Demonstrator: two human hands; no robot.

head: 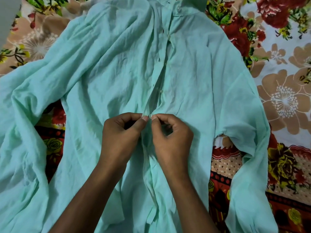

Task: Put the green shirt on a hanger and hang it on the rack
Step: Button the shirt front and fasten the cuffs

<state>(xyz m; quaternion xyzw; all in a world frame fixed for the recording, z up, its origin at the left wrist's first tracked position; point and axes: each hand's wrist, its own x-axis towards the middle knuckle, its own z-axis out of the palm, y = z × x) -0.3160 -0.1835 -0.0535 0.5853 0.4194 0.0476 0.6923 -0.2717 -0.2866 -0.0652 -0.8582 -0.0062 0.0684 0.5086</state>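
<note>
green shirt (193,78) lies spread front-up on the floral bedsheet (286,101), its placket pinched between both hands: left hand (121,137) and right hand (171,140) are each closed on the fabric, fingertips meeting at a button. it looks like a buttoning or unbuttoning step; hanger and rack are unseen. sleeves sprawl outward either side, the collar lies beyond.

Bed fills view, covered by floral bedsheet (284,91). Right side of sheet: pale ground, large tan flowers with white centres, red roses and green leaves toward top. Lower edge: dark red border band, yellow roses, dotted cream strip. Upper left: beige blooms, red buds. Plain grey surface (7,19) in top-left corner, perhaps wall. Light soft, even.
</note>
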